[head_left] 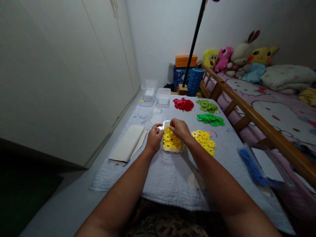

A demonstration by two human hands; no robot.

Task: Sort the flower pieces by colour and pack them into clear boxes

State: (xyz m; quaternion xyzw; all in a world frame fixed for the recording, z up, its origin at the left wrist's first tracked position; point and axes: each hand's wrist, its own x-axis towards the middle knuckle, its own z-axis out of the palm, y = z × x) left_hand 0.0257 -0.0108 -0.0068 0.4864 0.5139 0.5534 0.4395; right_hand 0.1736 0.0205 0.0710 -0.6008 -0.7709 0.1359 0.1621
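A clear plastic container point(172, 150) stands on the cloth in front of me, filled with yellow flower-shaped pieces point(172, 141). My left hand point(154, 138) is closed at the container's upper left rim, thumb and fingers pinching there. Over the far right part of the container, my right hand point(180, 129) is closed with fingertips pressed together; what they pinch is hidden. A loose pile of yellow flower pieces point(205, 141) lies right of the container. Beyond my left hand lies a clear plastic lid point(156, 118).
Red point(183, 104), light green point(207, 106) and green pieces point(210, 119) lie in piles at the back right. Clear containers point(163, 97) stand at the far left. A folded beige sheet point(128, 144) lies left; a container of blue pieces point(256, 164) sits by the wooden bed rail point(261, 125).
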